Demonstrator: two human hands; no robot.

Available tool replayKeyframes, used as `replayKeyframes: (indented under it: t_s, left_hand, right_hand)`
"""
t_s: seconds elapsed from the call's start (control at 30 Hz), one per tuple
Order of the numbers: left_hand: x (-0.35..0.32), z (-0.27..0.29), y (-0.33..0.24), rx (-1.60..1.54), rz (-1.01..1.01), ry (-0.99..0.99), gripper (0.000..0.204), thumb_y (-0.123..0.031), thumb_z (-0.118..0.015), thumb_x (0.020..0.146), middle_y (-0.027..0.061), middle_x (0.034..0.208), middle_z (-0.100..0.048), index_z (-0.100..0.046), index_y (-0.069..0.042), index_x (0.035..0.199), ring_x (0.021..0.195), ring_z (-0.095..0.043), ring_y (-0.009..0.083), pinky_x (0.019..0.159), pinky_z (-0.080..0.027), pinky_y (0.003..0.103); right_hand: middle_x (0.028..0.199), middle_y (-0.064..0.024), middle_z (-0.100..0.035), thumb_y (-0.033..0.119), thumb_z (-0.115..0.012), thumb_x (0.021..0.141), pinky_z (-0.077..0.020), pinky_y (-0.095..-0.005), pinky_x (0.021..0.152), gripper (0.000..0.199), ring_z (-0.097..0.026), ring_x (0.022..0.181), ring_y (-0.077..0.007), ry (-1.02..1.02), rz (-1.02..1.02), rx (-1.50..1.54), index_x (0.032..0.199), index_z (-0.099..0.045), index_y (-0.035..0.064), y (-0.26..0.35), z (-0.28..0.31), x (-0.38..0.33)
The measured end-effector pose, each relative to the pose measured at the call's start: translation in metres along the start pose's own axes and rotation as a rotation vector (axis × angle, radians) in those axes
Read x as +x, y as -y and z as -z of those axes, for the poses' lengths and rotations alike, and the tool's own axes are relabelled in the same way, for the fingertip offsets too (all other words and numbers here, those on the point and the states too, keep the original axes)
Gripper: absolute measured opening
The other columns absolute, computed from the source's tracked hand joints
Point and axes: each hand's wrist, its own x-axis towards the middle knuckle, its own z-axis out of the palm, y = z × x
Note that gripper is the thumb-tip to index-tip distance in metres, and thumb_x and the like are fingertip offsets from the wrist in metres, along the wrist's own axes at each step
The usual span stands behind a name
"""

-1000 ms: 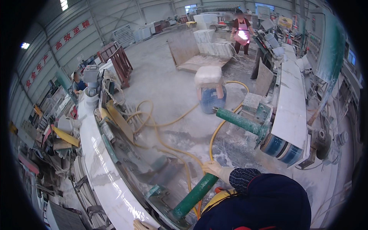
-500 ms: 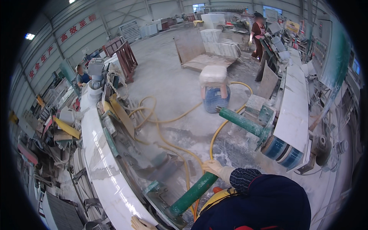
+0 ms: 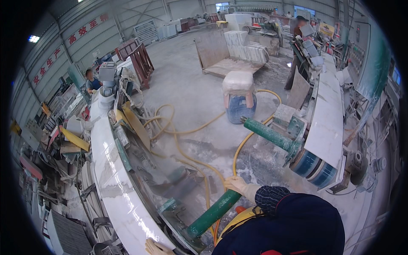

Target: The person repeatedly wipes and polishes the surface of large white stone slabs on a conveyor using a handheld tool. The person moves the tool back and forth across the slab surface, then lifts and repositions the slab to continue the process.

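Observation:
My left hand [image 3: 158, 247], in a pale glove, lies with its fingers stretched out on the near end of a long white stone slab [image 3: 111, 170]. Part of that hand is cut off by the lower edge. My right hand [image 3: 238, 185], also gloved, is curled over the upper end of a green roller [image 3: 214, 213] that juts out from the machine beside the slab. A yellow hose [image 3: 234, 163] passes right by the fingers of my right hand. A yellow apron [image 3: 238, 223] shows below that arm.
A second green roller [image 3: 267, 134] sticks out at the right, beside another white slab [image 3: 326, 112]. A wrapped stool [image 3: 239, 95] stands ahead among hose loops. Farther off is a pallet with slabs [image 3: 233, 66]. Two people [image 3: 91, 82] [image 3: 300, 26] stand at left and far right.
The person at the far right has moved farther right, partly behind the equipment. My view has shifted slightly. Both my hands stay where they were.

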Motion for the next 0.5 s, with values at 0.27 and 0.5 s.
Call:
replayKeyframes:
  t_s: [0.27, 0.5]
  left_hand:
    - [-0.003, -0.008, 0.007, 0.03, 0.041, 0.304, 0.05, -0.025, -0.048, 0.099, 0.0316, 0.14, -0.047, -0.048, 0.007, 0.138, 0.132, -0.038, 0.0503, 0.114, -0.023, 0.055]
    - [0.028, -0.055, -0.005, 0.02, 0.11, 0.415, 0.052, -0.028, -0.04, 0.102, 0.0243, 0.153, -0.037, -0.038, -0.005, 0.149, 0.143, -0.027, 0.045, 0.119, -0.012, 0.053]
  right_hand:
    - [0.113, -0.0196, -0.069, 0.002, -0.052, 0.098, -0.0592, -0.0352, 0.082, 0.023, -0.071, 0.098, -0.0294, 0.025, -0.028, -0.051, 0.117, -0.061, -0.0048, -0.005, 0.003, 0.01]
    - [0.108, -0.0178, -0.069, 0.004, -0.052, 0.098, -0.0596, -0.0354, 0.08, 0.022, -0.072, 0.094, -0.0281, 0.053, 0.189, -0.363, 0.117, -0.061, -0.0036, -0.018, 0.008, 0.025]
